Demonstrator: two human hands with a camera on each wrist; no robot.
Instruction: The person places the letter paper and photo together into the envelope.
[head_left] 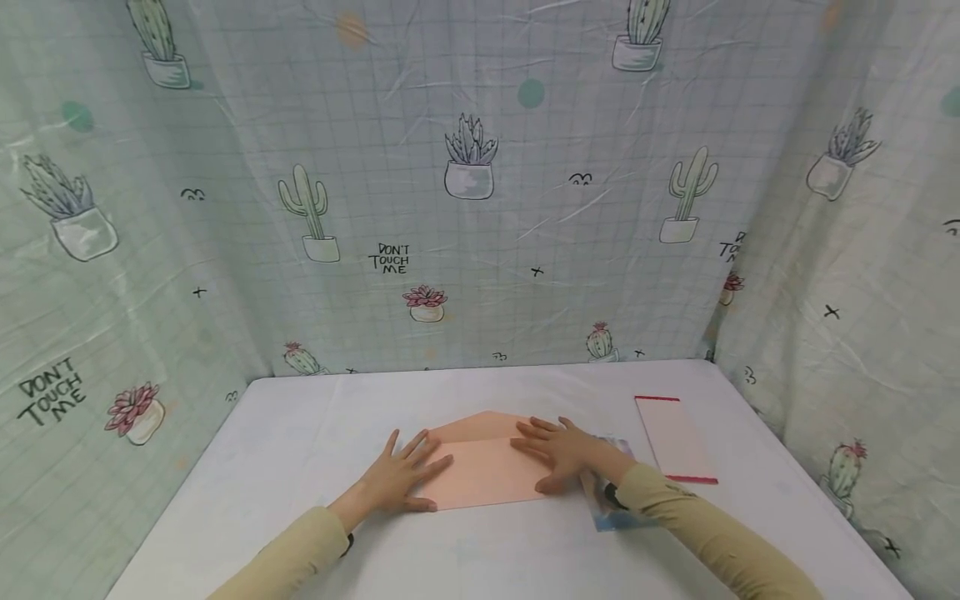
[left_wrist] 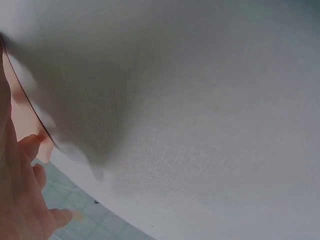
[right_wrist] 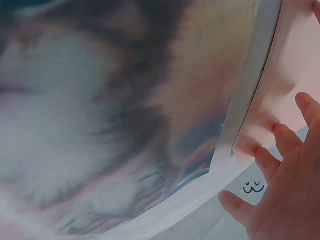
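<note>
A peach envelope [head_left: 480,475] lies on the white bench [head_left: 300,433], its pointed flap [head_left: 483,426] unfolded.
The left hand [head_left: 393,477] rests on its left end and the right hand [head_left: 562,452] on its right, fingers straight, spread and grasping nothing. A glossy picture sheet [head_left: 609,521] lies partly hidden by the right sleeve [head_left: 697,521]; a pale card with red ends [head_left: 675,442] lies farther right.

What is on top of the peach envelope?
The left hand and right hand rest on opposite ends of the envelope. The parts under the hands are covered, and its inside cannot be seen.
</note>
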